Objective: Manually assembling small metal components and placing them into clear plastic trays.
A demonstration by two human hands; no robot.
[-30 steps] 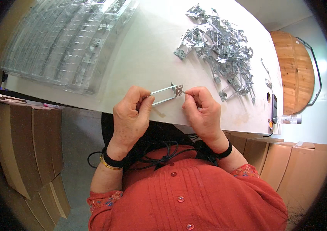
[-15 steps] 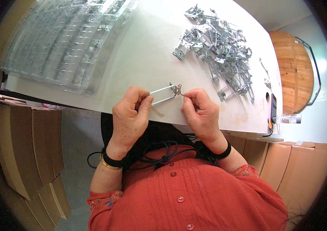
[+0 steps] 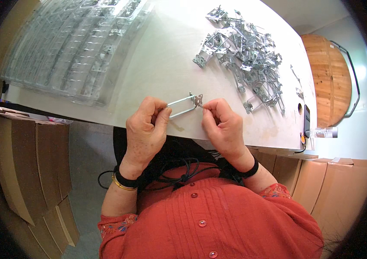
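Observation:
Between my two hands, over the near edge of the table, is a metal bracket (image 3: 197, 101) with a long thin wire loop and a small perforated plate at its right end. My left hand (image 3: 146, 129) pinches the loop's left end between thumb and fingertips. At the plate end, my right hand (image 3: 224, 127) has thumb and forefinger pressed together against the bracket's edge; whether a smaller part sits between those fingertips is too small to tell. A tangled pile of similar metal brackets (image 3: 252, 64) lies farther off to the right.
Clear plastic trays (image 3: 75, 56) holding metal parts lie at the left of the white table (image 3: 162, 56). A dark flat device (image 3: 307, 121) stands at the table's right edge. Cardboard boxes (image 3: 23, 164) are stacked on the left, with further cartons (image 3: 338, 185) on the right.
My right hand has shifted slightly left, closer to the bracket's plate. The left hand and the bracket have barely moved.

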